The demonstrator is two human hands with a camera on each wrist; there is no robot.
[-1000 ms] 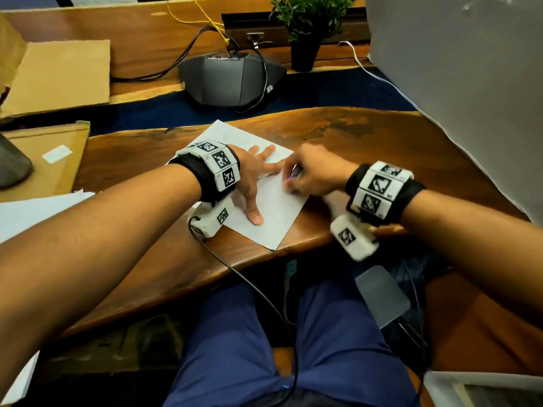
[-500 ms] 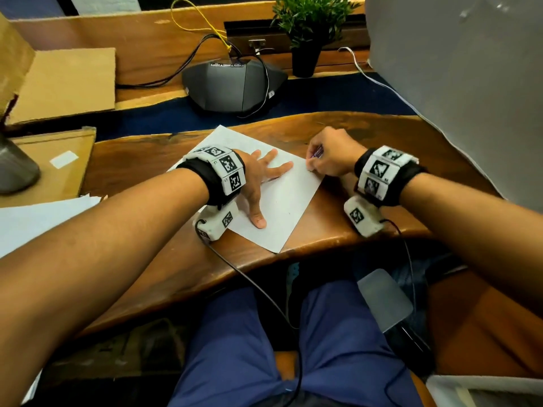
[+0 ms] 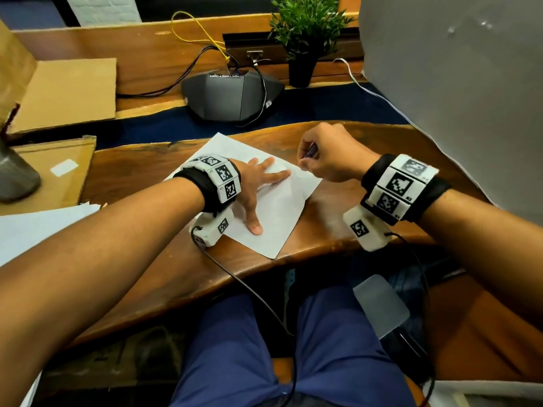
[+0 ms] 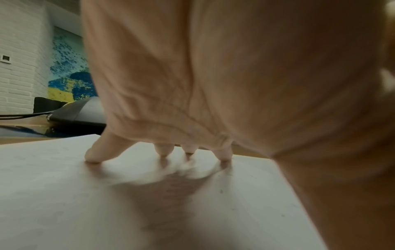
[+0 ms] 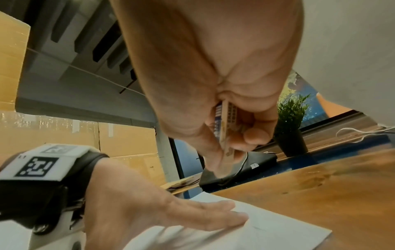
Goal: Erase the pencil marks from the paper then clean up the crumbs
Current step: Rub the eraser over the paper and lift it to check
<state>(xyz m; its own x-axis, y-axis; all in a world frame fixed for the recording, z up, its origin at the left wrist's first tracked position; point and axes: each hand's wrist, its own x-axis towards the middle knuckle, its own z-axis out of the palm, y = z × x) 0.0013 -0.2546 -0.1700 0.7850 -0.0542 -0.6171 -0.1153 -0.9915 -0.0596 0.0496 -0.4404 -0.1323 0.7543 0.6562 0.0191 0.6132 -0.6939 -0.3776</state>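
Pinning the paper [image 3: 273, 218] flat on the wooden desk [image 3: 367, 201], my left hand [image 3: 252, 186] lay spread on it with fingers straight, and my right hand [image 3: 326, 155] hovered above the far edge, fingers curled round the eraser [image 5: 224, 125]. I judged the rubbing step unfinished, since a faint pencil mark [image 5: 259, 228] showed near my left fingertips. Next, the eraser needed bringing down onto it.

Noted at rear of brown wooden counter [image 3: 367, 142]: dark grey wedge-shaped conference phone [image 3: 232, 95], green potted plant [image 3: 305, 39], flat cardboard sheets [image 3: 67, 89] left.
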